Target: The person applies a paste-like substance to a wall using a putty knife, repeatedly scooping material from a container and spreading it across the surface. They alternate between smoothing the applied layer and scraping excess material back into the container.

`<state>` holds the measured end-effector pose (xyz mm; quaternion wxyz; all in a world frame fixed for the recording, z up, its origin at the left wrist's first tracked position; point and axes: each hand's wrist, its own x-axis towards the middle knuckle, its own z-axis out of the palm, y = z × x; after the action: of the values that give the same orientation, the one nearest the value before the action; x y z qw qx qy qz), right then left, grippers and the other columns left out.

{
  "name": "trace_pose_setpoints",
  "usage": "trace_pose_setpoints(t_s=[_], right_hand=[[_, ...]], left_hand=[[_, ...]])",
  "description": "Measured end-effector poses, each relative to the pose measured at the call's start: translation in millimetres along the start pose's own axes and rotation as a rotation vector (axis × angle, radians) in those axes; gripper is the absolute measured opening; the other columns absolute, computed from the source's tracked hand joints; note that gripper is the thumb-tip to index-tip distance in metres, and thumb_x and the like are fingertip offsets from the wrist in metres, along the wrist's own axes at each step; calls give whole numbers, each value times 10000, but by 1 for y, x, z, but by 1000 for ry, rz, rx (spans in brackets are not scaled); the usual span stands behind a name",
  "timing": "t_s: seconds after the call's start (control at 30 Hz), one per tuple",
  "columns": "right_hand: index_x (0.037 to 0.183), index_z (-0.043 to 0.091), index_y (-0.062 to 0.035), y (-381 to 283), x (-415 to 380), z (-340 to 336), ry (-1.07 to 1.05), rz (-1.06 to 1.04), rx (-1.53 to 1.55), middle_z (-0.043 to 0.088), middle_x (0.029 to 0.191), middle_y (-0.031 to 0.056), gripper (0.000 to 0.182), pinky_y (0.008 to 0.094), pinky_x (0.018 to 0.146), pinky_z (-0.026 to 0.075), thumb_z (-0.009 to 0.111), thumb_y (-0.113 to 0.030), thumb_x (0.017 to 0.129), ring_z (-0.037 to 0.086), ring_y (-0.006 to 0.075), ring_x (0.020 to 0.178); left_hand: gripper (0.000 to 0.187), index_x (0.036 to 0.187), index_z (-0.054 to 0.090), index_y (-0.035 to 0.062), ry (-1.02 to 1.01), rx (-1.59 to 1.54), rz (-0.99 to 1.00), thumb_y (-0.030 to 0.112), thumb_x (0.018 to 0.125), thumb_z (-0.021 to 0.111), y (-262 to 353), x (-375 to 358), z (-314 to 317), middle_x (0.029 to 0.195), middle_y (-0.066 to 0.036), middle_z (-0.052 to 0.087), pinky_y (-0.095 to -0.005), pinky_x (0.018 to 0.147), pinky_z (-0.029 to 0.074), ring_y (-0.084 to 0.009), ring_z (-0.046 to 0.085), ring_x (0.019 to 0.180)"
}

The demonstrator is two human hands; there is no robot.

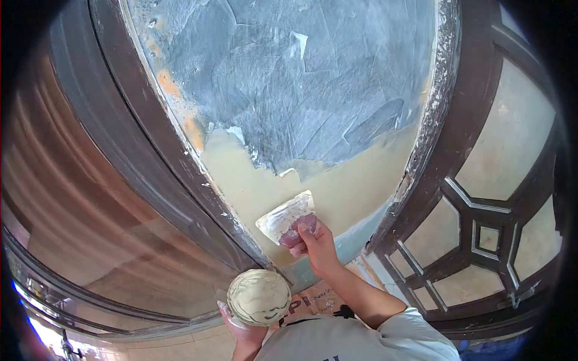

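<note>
My right hand [312,243] grips a putty knife [285,218] by its reddish, smeared handle part. Its wide blade, coated in pale filler, lies against or very near the wall, low on a band of smooth cream filler [337,192]. Above that band the wall [271,78] is rough blue-grey with trowel marks. Down and to the left, my left hand [244,325] holds up a round tub of filler [259,296] from beneath and the side. Cream paste fills the tub's top, and filler smears my left fingers.
Dark wooden frames flank the wall on the left [162,144] and right [436,120], with paint-flecked edges. A panelled wooden door or screen [481,234] stands at right. Brown curtain-like folds [78,168] show at left. Tiled floor and printed cardboard [319,301] lie below.
</note>
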<state>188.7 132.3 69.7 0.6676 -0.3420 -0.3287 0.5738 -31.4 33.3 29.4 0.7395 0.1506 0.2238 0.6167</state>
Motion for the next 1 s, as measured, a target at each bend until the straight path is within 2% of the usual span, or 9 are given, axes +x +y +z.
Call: trace_pose_setpoints(t_s=[0.13,0.43,0.5,0.53,0.63,0.7,0.83,0.93,1.0], right_hand=[[1076,576,-27,-32,10,29,-7,-117,-57,675,874,70,243,251,494,498,601,-247,975,617,130,580],[1070,559,-30,-1,-10,14,52,21,-13,654,852,59,209,239,525,482,557,-227,1000,610,112,636],[1072,555,-32,-10,-13,20,53,57,-49,651,842,62,206,238,532,485,546,-226,1005,613,114,644],[1072,552,-31,-21,-6,27,33,-3,-84,655,847,66,205,236,537,488,541,-225,1006,612,110,638],[1067,551,-28,-37,12,43,-14,-82,-86,661,855,71,204,233,545,495,533,-222,1007,611,106,625],[1055,553,-19,-31,19,37,-45,-72,-66,668,865,80,203,237,547,500,539,-214,1001,626,116,628],[1044,553,-19,2,-6,10,112,128,-88,671,875,91,211,241,545,504,532,-225,1001,650,134,651],[1041,553,-24,-14,-3,18,70,59,-73,664,878,92,225,246,538,502,534,-244,998,644,132,639],[1046,554,-24,-38,8,34,10,-33,-60,662,879,92,227,248,535,500,538,-245,994,644,132,642]], left_hand=[[655,1429,377,43,-45,18,18,524,1009,232,2,-6,18,1410,-151,481,-483,1096,343,-307,473,1287],[694,1302,500,-5,67,-2,37,353,758,741,9,-10,2,1273,-180,583,-562,1117,183,-347,538,1159],[656,1307,485,-18,-161,1407,667,293,784,731,10,-9,-9,1235,-181,602,-534,1118,190,-338,541,1171],[656,1307,485,-18,-161,1405,662,293,784,731,9,-11,-8,1235,-181,602,-534,1118,190,-338,541,1171],[639,1326,449,-33,-225,1433,618,254,820,712,7,-15,8,1271,-164,584,-515,1119,225,-328,538,1190],[651,1355,387,-48,-140,231,138,227,852,694,5,-12,23,1317,-155,547,-483,1092,315,-299,533,1206],[614,1385,341,-32,-252,57,55,257,921,620,9,-16,36,1350,-164,509,-448,1061,386,-278,528,1213],[532,1396,341,-4,-195,-34,-31,345,1010,448,5,-12,11,1353,-166,500,-422,1044,419,-268,521,1220],[767,1485,302,51,-199,285,21,572,984,45,4,-8,-12,1497,-152,378,-478,1142,294,-318,386,1361]])
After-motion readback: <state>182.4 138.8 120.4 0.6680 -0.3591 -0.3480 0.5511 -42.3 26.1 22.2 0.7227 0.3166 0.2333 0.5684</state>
